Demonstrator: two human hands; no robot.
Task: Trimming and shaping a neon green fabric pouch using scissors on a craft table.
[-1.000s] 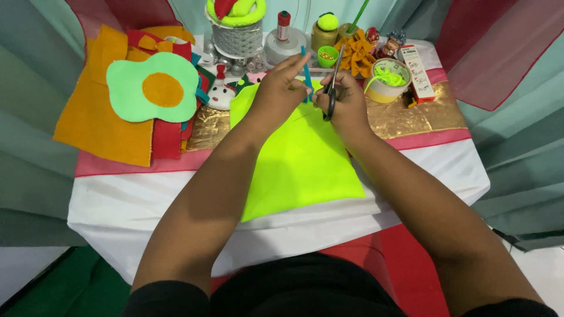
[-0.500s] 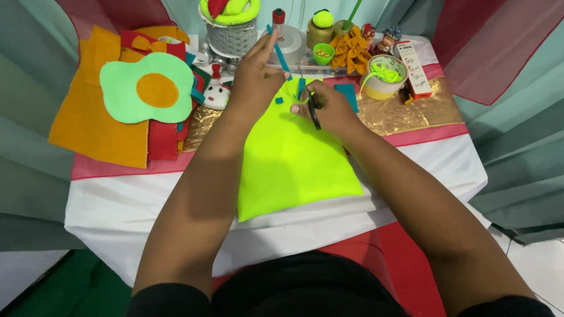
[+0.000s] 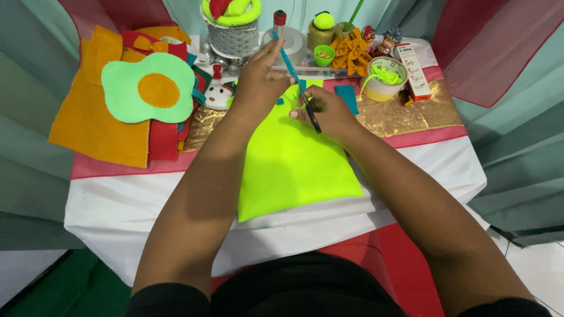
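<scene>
Head view. The left hand (image 3: 258, 82) is raised above the far edge of the neon yellow-green felt sheet (image 3: 294, 164), its fingers (image 3: 271, 51) pinched together on a thin teal strip (image 3: 288, 61) that slants from the fingertips down towards the right hand. The right hand (image 3: 329, 111) rests on the sheet's upper right corner, its fingers closed through the dark handles of a pair of scissors (image 3: 311, 113); whether the blades are apart cannot be told. The sheet lies flat on the white-covered tabletop (image 3: 411, 176), its near edge reaching almost to the front of the tabletop, between both forearms.

To the left lies a stack of orange and red felt pieces (image 3: 94, 126), topped by a pale green fried-egg shape with an orange centre (image 3: 147, 88). A small white and red figurine (image 3: 216, 94) stands just beside the left hand. Along the far edge stand a silver mesh basket (image 3: 234, 40), a small green bowl (image 3: 323, 56), orange felt bows (image 3: 351, 50) and a round tub of green scraps (image 3: 385, 79). A teal felt patch (image 3: 348, 97) lies near the right hand on gold fabric (image 3: 405, 111).
</scene>
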